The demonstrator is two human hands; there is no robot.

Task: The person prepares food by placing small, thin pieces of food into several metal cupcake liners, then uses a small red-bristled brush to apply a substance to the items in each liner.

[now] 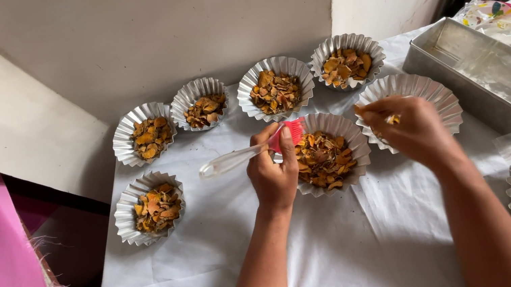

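Left hand (273, 178) pinches a small brush with red silicone bristles and clear plastic handle (250, 152) near the head; it looks light, stiff-handled and soft-tipped. The bristles rest at the rim of a fluted foil cup of dried orange-brown chips (325, 153) on the white-clothed counter (327, 248). Right hand (414, 132), fingers curled pinching a few chips, hovers over an empty fluted foil cup (436, 94), just right of the brush.
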